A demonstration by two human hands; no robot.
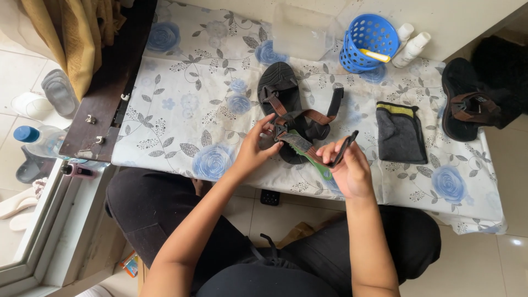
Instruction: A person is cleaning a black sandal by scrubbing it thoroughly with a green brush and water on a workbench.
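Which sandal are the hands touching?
The sandal in the middle of the table; both hands hold its straps. The other sandal lies untouched at the right edge.

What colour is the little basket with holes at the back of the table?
Blue basket, shown in the head view.

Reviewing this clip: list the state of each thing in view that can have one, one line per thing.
Sandal on the table: sole down, straps undone and loose.
Strap end: pulled out, pinched in the right hand.
Left hand: fingers on the strap buckle.
Second sandal: lying flat, straps closed, untouched.
Blue basket: upright, a tube inside.
Dark pouch: lying flat.
Two white bottles: capped, leaning behind the basket.
Water bottle: capped, on its side.
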